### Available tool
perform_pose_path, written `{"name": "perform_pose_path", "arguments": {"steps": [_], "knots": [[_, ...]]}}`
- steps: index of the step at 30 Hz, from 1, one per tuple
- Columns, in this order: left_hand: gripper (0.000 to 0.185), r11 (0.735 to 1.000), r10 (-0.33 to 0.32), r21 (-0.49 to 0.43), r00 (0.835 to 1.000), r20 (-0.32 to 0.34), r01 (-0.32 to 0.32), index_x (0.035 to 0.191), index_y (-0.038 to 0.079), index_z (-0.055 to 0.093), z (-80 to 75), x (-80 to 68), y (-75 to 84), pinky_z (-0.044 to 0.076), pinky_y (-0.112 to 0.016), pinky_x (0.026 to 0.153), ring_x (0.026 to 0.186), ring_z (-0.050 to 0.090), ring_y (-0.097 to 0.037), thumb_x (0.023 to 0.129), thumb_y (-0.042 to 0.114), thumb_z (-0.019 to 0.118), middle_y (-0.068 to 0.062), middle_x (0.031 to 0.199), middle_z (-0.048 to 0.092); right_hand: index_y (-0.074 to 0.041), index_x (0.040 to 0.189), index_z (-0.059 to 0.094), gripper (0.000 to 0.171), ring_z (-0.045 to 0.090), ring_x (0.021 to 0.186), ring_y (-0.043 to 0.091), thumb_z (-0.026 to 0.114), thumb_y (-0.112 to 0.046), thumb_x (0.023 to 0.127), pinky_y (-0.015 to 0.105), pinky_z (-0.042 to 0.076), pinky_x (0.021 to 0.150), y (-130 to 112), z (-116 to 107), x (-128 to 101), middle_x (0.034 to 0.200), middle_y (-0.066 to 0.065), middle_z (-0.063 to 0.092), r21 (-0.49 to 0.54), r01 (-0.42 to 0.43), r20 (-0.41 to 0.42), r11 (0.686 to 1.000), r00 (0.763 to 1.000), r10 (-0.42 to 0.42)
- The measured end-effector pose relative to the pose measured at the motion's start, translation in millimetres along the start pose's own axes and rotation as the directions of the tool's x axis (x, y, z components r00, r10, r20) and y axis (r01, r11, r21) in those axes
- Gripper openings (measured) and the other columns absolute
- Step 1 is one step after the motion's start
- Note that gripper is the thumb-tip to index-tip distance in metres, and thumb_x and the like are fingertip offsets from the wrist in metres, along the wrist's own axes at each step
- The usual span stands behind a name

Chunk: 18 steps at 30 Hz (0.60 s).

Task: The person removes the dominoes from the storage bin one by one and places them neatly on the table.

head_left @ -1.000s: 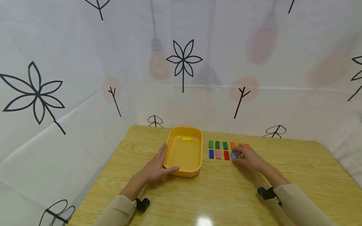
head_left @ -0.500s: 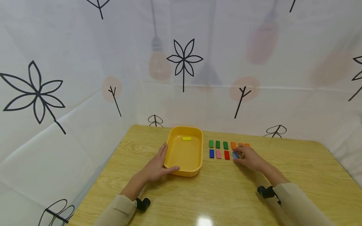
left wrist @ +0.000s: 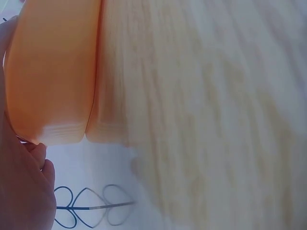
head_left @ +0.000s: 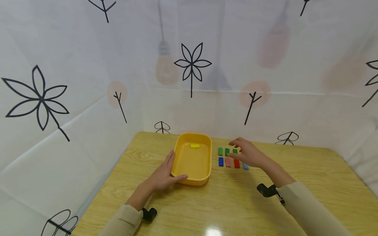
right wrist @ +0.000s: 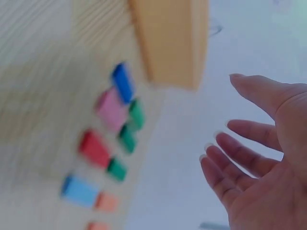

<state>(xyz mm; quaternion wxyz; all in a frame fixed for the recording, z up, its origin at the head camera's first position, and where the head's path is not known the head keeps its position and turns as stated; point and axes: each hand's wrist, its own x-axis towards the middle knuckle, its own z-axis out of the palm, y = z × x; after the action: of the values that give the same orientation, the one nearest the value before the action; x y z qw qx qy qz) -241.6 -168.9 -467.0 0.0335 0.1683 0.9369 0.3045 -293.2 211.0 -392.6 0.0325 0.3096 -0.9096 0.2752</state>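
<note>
A yellow plastic tub (head_left: 191, 181) stands on the table with a yellow block (head_left: 195, 146) lying inside. My left hand (head_left: 160, 175) holds its near left corner, fingers along the outer side and thumb over the rim. My right hand (head_left: 249, 154) hovers above two rows of small flat blocks, fingers spread apart and holding nothing. The near row has a blue block (head_left: 220, 161), a pink block (head_left: 228, 162), a red block (head_left: 237, 163) and a light blue block (head_left: 246, 166). Green blocks (head_left: 220, 151) form the far row with orange blocks (right wrist: 105, 202), which the right hand hides in the head view.
The blocks lie on a wooden table (head_left: 189, 209), just right of the tub. A white cloth (head_left: 141, 108) printed with plants and lamps hangs behind the table and at its sides. Black devices (head_left: 267, 190) are worn at both wrists.
My right hand has let go of the light blue block, risen and moved left over the blocks. The light blue block lies in line with the near row. My left hand has stayed on the tub.
</note>
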Motion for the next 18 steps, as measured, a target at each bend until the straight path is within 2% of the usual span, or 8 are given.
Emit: {"name": "perform_pose_path", "arguments": {"steps": [4,8,13,18], "knots": [[0.119,1.0,-0.002,0.004,1.0,0.001,0.002,0.166,0.015,0.001,0.4,0.0,-1.5,0.031,-0.055,0.119,0.153,0.026,-0.033,0.086,0.077,0.061,0.0,0.173,-0.001,0.006,0.133,0.06,0.044,0.059,0.112,0.039,0.07,-0.021,0.099,0.058,0.052,0.094,-24,1,22,0.127,0.021,0.06,0.042,0.045,0.012,0.998,0.999,-0.045],[0.119,1.0,-0.007,0.004,1.0,0.004,0.007,0.166,0.015,0.0,-0.9,0.2,-2.8,0.031,-0.055,0.119,0.153,0.025,-0.032,0.085,0.078,0.06,0.0,0.173,-0.002,0.005,0.134,0.059,0.044,0.058,0.114,0.039,0.069,-0.022,0.1,0.056,0.051,0.097,-45,8,50,0.128,0.022,0.059,0.074,0.049,0.023,0.996,0.998,-0.051],[0.12,1.0,-0.021,-0.002,1.0,0.014,0.021,0.166,0.016,-0.001,-1.5,0.5,-2.8,0.03,-0.053,0.12,0.153,0.024,-0.031,0.085,0.08,0.059,0.002,0.173,-0.004,0.008,0.134,0.058,0.045,0.058,0.116,0.042,0.068,-0.021,0.1,0.053,0.051,0.099,-61,26,84,0.128,0.025,0.059,0.07,0.013,0.048,0.997,0.999,-0.016],[0.12,1.0,-0.022,-0.003,1.0,0.016,0.022,0.166,0.014,0.0,0.6,0.1,-1.6,0.029,-0.053,0.12,0.154,0.023,-0.032,0.085,0.08,0.059,0.002,0.173,-0.004,0.012,0.136,0.055,0.05,0.058,0.119,0.043,0.066,-0.021,0.1,0.052,0.05,0.102,-64,46,111,0.13,0.028,0.058,0.052,-0.083,0.108,0.995,0.991,0.077]]}}
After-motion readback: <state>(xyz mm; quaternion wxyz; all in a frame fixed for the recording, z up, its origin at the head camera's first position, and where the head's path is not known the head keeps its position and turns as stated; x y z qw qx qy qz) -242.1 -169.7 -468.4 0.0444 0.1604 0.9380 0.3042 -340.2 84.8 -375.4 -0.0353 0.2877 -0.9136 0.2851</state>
